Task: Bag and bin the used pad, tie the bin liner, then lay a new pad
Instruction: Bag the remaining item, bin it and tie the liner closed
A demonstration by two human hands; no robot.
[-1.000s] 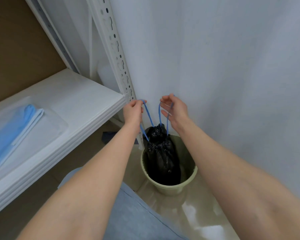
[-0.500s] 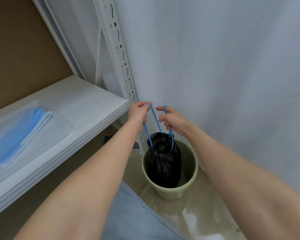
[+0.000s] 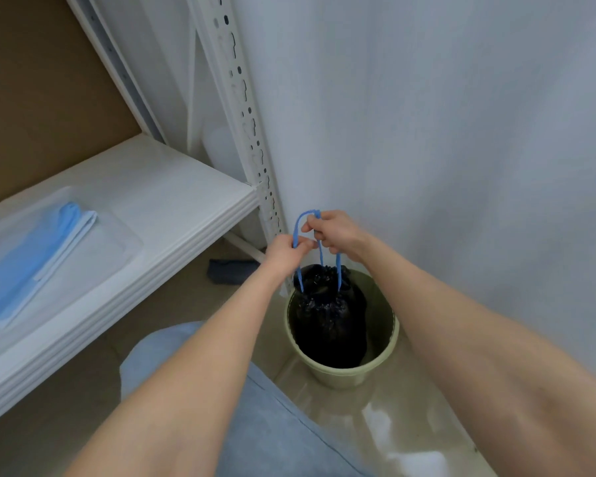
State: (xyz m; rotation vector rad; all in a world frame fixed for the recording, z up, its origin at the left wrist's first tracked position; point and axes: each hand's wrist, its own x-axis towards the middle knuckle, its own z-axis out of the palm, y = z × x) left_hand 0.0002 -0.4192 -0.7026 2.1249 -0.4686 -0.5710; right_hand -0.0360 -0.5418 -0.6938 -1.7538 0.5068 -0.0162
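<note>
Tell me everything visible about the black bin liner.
The black bin liner looks like thin, glossy, crinkled plastic. Its mouth is gathered into a puckered neck by blue drawstrings. It stands upright inside the pale green bin, neck uppermost. The drawstrings run up from the neck to both hands: the left hand pinches a strand and the right hand holds the loop above. No knot shows. Its bottom is hidden.
</note>
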